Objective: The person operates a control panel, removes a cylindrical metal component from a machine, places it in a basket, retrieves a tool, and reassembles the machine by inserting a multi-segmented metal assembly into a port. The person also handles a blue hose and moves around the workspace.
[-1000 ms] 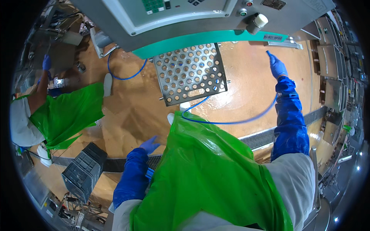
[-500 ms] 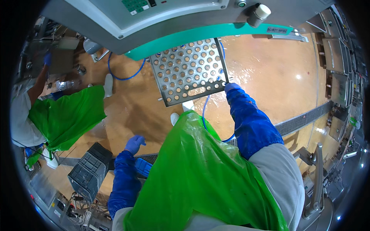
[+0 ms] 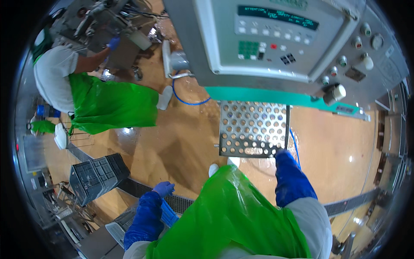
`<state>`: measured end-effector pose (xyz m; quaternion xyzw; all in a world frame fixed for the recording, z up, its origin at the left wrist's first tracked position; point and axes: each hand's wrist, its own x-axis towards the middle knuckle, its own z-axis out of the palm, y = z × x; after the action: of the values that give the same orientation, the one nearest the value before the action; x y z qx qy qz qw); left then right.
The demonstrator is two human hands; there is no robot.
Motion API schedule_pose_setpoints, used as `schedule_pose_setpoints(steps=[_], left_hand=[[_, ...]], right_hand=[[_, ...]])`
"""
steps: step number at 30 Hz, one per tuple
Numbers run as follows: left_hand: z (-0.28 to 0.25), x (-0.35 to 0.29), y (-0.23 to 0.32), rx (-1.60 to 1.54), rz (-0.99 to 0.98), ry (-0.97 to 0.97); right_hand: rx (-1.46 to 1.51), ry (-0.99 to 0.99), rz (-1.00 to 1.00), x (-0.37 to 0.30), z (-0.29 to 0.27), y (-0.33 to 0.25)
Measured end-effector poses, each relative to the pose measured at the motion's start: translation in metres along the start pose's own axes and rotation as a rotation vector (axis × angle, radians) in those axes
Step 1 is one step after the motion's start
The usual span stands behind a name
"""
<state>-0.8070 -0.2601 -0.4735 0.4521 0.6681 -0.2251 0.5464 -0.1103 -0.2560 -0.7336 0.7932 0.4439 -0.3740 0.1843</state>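
Note:
A perforated metal tray, with rows of round holes and a slot along its near edge, juts out flat below the machine's teal strip. At its near right corner is my blue-gloved right hand, closed on the rim; the sleeve partly hides the fingers. My left hand, gloved in blue too, hangs free at my left side, fingers loosely apart and nothing in it. Nearest to it is a blue crate, partly covered by my sleeve.
Ahead stands a grey machine with a control panel and knobs. A dark crate stack is at left, beside a floor drain grate. A co-worker in a green apron stands far left. A blue hose crosses the wet floor.
The view has tilted up and turned left, so more of the control panel and co-worker shows. My right hand stays at the tray's corner; my left still hangs free.

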Motion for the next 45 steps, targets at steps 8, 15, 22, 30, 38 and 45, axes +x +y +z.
schedule_pose_setpoints(steps=[8,15,22,30,38,45], left_hand=[[-0.018,-0.017,-0.018,-0.059,-0.055,0.07],[-0.058,-0.034,0.023,-0.024,-0.004,0.079],[-0.108,-0.023,-0.001,-0.126,0.122,0.169],[-0.19,0.036,-0.065,-0.032,0.161,0.134],[-0.319,0.098,-0.128,-0.158,0.202,0.138],[-0.385,0.096,-0.143,-0.365,0.233,0.178]], right_hand=[[0.513,0.206,0.354,-0.088,-0.021,-0.023],[0.656,0.29,0.203,-0.092,-0.054,-0.042],[0.549,0.409,0.325,-0.125,-0.066,-0.043],[0.601,0.742,0.249,-0.131,-0.148,-0.073],[0.842,1.012,-0.337,-0.221,-0.286,-0.264],[0.621,1.388,-0.638,-0.325,-0.411,-0.399]])
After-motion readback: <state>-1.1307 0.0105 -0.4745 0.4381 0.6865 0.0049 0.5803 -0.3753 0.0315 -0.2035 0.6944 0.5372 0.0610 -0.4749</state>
